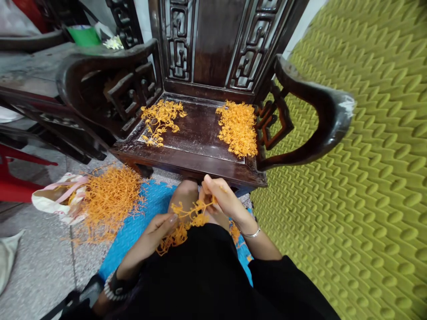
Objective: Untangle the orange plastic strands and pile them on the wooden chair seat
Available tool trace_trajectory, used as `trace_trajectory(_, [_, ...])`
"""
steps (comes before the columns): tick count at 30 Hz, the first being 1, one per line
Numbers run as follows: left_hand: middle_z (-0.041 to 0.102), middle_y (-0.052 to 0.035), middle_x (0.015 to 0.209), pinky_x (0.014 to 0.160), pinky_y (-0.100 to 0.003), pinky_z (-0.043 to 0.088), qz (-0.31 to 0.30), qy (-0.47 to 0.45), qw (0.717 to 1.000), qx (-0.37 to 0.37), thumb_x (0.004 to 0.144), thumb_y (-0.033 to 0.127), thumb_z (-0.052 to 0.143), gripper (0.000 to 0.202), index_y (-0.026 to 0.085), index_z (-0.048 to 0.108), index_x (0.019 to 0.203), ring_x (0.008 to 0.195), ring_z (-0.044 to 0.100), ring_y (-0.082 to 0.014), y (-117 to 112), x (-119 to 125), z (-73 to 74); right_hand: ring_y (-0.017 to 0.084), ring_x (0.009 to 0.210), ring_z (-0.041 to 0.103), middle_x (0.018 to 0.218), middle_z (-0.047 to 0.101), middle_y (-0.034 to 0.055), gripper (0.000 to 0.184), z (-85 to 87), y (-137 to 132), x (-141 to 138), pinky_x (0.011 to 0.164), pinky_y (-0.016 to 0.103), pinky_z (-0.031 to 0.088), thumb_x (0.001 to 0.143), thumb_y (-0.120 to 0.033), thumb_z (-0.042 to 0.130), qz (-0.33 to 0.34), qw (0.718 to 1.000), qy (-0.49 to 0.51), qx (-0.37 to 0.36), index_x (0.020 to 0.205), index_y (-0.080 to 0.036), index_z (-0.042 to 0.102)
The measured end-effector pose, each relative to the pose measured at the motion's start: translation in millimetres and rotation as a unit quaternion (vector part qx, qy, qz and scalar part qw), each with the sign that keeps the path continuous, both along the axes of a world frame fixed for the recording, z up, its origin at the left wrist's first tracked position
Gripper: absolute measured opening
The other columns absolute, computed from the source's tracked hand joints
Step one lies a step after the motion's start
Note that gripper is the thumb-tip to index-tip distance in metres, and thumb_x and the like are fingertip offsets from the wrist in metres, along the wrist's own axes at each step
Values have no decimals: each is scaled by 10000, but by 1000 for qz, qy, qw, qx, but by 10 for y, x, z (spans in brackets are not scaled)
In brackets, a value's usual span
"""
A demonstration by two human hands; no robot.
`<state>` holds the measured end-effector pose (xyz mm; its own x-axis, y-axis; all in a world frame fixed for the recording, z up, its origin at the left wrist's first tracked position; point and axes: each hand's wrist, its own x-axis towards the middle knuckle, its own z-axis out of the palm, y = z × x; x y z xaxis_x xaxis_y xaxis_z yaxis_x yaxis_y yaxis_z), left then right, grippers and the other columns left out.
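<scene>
Between my hands, above my lap, stretches an orange branching sprig [196, 213] with curly tips, seemingly plastic. My left hand [159, 232] pinches its left part, and more curly orange pieces hang below those fingers. My right hand [225, 200] is closed on the sprig's right end, its fingertips partly hidden. Ahead, on the dark wooden chair seat [200, 129], lie a loose cluster of curly orange pieces [162, 118] at the left and a denser orange heap [238, 129] at the right.
A large pile of straighter orange pieces [113, 200] spills from a white bag [60, 200] onto the floor and blue foam mat [133, 240]. Curved chair arms [320, 120] flank the seat. Yellow-green padding [360, 178] covers the right side. A red stool [20, 173] stands at left.
</scene>
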<state>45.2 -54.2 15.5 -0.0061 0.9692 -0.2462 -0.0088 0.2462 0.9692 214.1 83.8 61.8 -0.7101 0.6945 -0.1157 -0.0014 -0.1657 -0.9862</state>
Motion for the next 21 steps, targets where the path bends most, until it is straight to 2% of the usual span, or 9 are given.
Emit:
trace_trajectory(3, [293, 43, 585, 490, -229, 284, 12, 71, 997, 25, 916, 537, 409, 467, 186, 382, 609, 533, 287, -100, -49, -170, 68, 22, 323, 256, 426, 360, -98, 437, 19, 38, 10, 335, 170, 154, 901, -512, 499, 92, 995, 1, -46, 629, -175, 447])
trace_trajectory(5, [336, 41, 586, 515, -233, 302, -39, 158, 984, 70, 962, 444, 370, 429, 182, 398, 624, 537, 342, -103, -84, -306, 163, 23, 355, 245, 472, 317, -116, 307, 74, 86, 44, 349, 163, 171, 907, -451, 531, 207, 977, 2, -57, 811, -160, 549])
trace_trajectory(7, [409, 32, 602, 561, -246, 326, -120, 265, 948, 130, 984, 355, 357, 392, 177, 429, 643, 569, 419, -113, -118, -420, 277, 34, 402, 298, 530, 350, -101, 300, 143, 123, 86, 382, 164, 245, 939, -416, 489, 335, 941, -16, -45, 1015, -141, 583])
trace_trajectory(9, [488, 17, 648, 626, -268, 349, -187, 375, 889, 183, 991, 295, 357, 346, 176, 482, 692, 628, 480, -132, -153, -495, 380, 50, 474, 374, 597, 409, -67, 324, 210, 126, 126, 444, 176, 324, 970, -379, 429, 403, 913, -56, 1, 1106, -125, 579])
trace_trajectory(10, [515, 11, 669, 650, -279, 356, -209, 423, 858, 202, 992, 284, 357, 328, 178, 505, 719, 648, 494, -141, -170, -519, 420, 58, 510, 401, 627, 431, -53, 323, 239, 111, 144, 474, 183, 348, 980, -357, 405, 405, 909, -87, 37, 1126, -123, 574])
trace_trajectory(12, [537, 3, 681, 667, -295, 362, -230, 498, 805, 227, 996, 284, 349, 322, 184, 531, 750, 656, 500, -156, -207, -549, 487, 75, 557, 432, 654, 458, -36, 310, 287, 50, 177, 515, 199, 369, 988, -319, 373, 368, 908, -159, 122, 1135, -125, 564])
trace_trajectory(14, [541, 0, 673, 664, -297, 364, -240, 535, 773, 241, 1000, 283, 332, 340, 188, 538, 747, 652, 499, -163, -243, -566, 556, 89, 584, 448, 659, 478, -24, 304, 324, -37, 207, 539, 211, 377, 993, -306, 346, 331, 903, -207, 177, 1091, -128, 572])
trace_trajectory(17, [537, 5, 655, 664, -291, 361, -256, 539, 757, 266, 1006, 258, 316, 357, 187, 527, 728, 632, 487, -157, -295, -575, 699, 94, 599, 456, 659, 487, -19, 338, 380, -158, 261, 561, 214, 389, 1004, -338, 298, 331, 904, -207, 175, 1029, -141, 572])
trace_trajectory(21, [533, 11, 651, 712, -297, 346, -251, 529, 751, 305, 1003, 231, 338, 333, 186, 503, 717, 630, 481, -154, -375, -543, 881, 85, 612, 451, 702, 461, -33, 311, 485, -257, 373, 564, 207, 390, 1005, -405, 287, 298, 924, -201, 128, 1080, -179, 487])
